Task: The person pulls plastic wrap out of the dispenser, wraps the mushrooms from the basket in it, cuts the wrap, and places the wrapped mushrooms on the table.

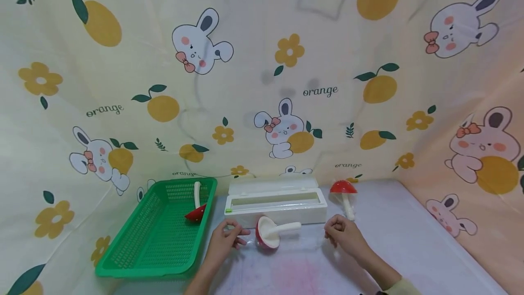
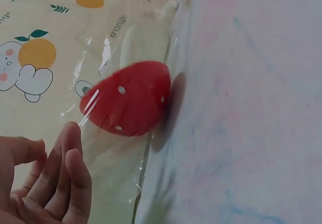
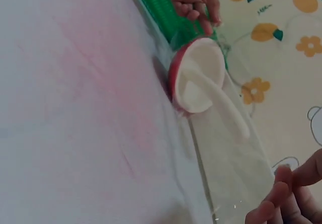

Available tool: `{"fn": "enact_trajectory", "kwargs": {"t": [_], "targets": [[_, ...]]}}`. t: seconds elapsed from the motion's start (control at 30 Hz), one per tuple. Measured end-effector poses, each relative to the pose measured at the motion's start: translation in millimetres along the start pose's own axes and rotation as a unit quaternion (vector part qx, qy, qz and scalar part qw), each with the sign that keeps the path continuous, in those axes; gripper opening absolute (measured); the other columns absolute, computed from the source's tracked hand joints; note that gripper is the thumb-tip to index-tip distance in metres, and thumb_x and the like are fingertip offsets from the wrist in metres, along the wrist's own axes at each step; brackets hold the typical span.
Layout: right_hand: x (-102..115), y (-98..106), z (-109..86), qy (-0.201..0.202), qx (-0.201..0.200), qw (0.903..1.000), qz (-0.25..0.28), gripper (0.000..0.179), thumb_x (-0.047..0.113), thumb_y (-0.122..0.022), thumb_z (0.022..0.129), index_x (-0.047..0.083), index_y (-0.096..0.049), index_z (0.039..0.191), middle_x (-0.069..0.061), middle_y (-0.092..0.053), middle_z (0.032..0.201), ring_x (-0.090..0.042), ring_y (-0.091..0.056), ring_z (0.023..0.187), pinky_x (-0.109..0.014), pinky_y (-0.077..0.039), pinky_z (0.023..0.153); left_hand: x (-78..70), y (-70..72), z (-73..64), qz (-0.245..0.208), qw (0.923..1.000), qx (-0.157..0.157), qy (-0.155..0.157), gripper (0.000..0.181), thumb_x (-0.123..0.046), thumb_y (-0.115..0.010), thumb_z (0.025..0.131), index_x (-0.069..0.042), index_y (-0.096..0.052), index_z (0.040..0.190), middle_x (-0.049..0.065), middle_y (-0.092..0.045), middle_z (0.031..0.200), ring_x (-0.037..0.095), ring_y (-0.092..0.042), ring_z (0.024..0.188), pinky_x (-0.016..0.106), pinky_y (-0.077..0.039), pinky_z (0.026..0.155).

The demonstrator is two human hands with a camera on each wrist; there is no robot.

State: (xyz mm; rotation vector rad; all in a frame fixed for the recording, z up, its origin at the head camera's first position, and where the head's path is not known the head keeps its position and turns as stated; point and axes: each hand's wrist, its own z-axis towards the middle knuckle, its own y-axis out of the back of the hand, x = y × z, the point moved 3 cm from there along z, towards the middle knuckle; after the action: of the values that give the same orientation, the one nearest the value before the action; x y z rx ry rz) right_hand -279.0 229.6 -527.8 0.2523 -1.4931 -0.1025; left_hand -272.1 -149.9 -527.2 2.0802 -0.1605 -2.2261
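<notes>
Two bare hands work at a pale table. Between them, just in front of a long white box, a red-capped toy mushroom lies on its side, white stem pointing right. Clear film stretches from hand to hand around it; whether it runs under or over the stem, I cannot tell. The left hand pinches the film's left end between thumb and forefinger, other fingers loosely bent. The right hand pinches the right end, its fingers curled closed. At left, a green basket holds a second mushroom near its far right corner. At far right, beside the box, lies a third mushroom in clear film.
</notes>
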Motion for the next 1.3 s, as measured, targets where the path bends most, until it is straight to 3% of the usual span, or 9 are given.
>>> {"fn": "enact_trajectory", "kwargs": {"t": [0.13,0.3,0.4,0.5,0.63,0.77,0.97,1.13,1.3], "targets": [[-3,-1,6.9,-0.041,-0.028,0.9985,0.025,0.01,0.007,-0.066,0.104,-0.001,-0.062,0.101,-0.007,-0.07,0.081,-0.015,-0.059,0.066,-0.026,-0.053,0.061,4.9,0.7,4.3,-0.005,0.9998,-0.012,0.012,0.016,-0.015,-0.059,0.112,0.001,-0.057,0.113,0.026,-0.078,0.11,0.027,-0.08,0.076,0.033,-0.064,0.066],[1,-9,13.6,-0.037,-0.016,0.9968,0.07,0.01,0.005,-0.063,0.105,-0.004,-0.06,0.103,-0.01,-0.073,0.085,-0.016,-0.064,0.072,-0.028,-0.058,0.066,6.4,-3.6,6.9,-0.03,0.9995,-0.008,0.008,0.016,-0.014,-0.059,0.112,0.002,-0.055,0.113,0.028,-0.077,0.112,0.033,-0.081,0.082,0.03,-0.064,0.067],[3,-15,17.3,-0.002,0.006,0.9963,0.085,0.012,0.002,-0.063,0.106,-0.009,-0.058,0.104,-0.013,-0.076,0.088,-0.015,-0.068,0.073,-0.028,-0.061,0.069,6.3,-8.1,6.7,-0.026,0.9996,-0.007,-0.009,0.015,-0.01,-0.06,0.111,0.004,-0.055,0.112,0.029,-0.076,0.113,0.039,-0.08,0.087,0.034,-0.065,0.07],[4,-23,21.1,0.043,0.019,0.9967,0.066,0.014,0.002,-0.066,0.105,-0.011,-0.06,0.105,-0.017,-0.077,0.091,-0.015,-0.07,0.074,-0.028,-0.062,0.07,7.7,-11.8,7.0,-0.006,0.9994,-0.013,-0.032,0.015,-0.008,-0.062,0.109,0.004,-0.055,0.113,0.028,-0.077,0.113,0.041,-0.079,0.091,0.04,-0.066,0.075],[8,-33,24.6,0.089,0.017,0.9955,0.027,0.011,0.002,-0.07,0.103,-0.007,-0.063,0.104,-0.02,-0.077,0.093,-0.015,-0.071,0.076,-0.027,-0.061,0.07,10.6,-17.0,7.8,0.023,0.9983,-0.027,-0.047,0.022,-0.013,-0.067,0.107,0.003,-0.056,0.117,0.023,-0.077,0.112,0.032,-0.078,0.093,0.044,-0.065,0.08],[12,-43,28.2,0.128,0.016,0.9916,-0.01,0.01,0.004,-0.072,0.102,-0.004,-0.066,0.102,-0.019,-0.078,0.094,-0.015,-0.073,0.078,-0.026,-0.061,0.071,12.3,-20.9,8.3,0.037,0.9969,-0.032,-0.061,0.025,-0.008,-0.07,0.105,0.002,-0.054,0.122,0.019,-0.075,0.114,0.027,-0.076,0.099,0.039,-0.065,0.081],[14,-50,32.6,0.157,0.024,0.9856,-0.058,0.007,0.007,-0.078,0.099,0.002,-0.073,0.102,-0.011,-0.08,0.096,-0.014,-0.074,0.085,-0.024,-0.06,0.076,14.7,-25.7,7.5,0.116,0.9877,-0.013,-0.104,0.024,-0.001,-0.072,0.101,-0.007,-0.061,0.121,0.009,-0.074,0.119,0.027,-0.072,0.11,0.026,-0.06,0.087],[12,-54,31.7,0.206,0.065,0.9707,-0.105,0.013,0.004,-0.079,0.096,0.005,-0.077,0.11,-0.01,-0.077,0.105,-0.013,-0.072,0.092,-0.026,-0.061,0.082,16.1,-28.0,4.4,0.135,0.9834,0.006,-0.122,0.03,0.003,-0.073,0.098,-0.01,-0.066,0.125,0.007,-0.072,0.123,0.031,-0.07,0.115,0.03,-0.06,0.091],[7,-61,26.7,0.269,0.113,0.95,-0.111,0.024,0.0,-0.081,0.094,-0.001,-0.075,0.116,-0.018,-0.073,0.111,-0.024,-0.073,0.093,-0.034,-0.064,0.083,15.7,-30.1,2.5,0.149,0.9786,0.026,-0.14,0.036,0.005,-0.073,0.097,-0.009,-0.065,0.129,0.01,-0.069,0.129,0.034,-0.069,0.118,0.033,-0.061,0.092]]}}
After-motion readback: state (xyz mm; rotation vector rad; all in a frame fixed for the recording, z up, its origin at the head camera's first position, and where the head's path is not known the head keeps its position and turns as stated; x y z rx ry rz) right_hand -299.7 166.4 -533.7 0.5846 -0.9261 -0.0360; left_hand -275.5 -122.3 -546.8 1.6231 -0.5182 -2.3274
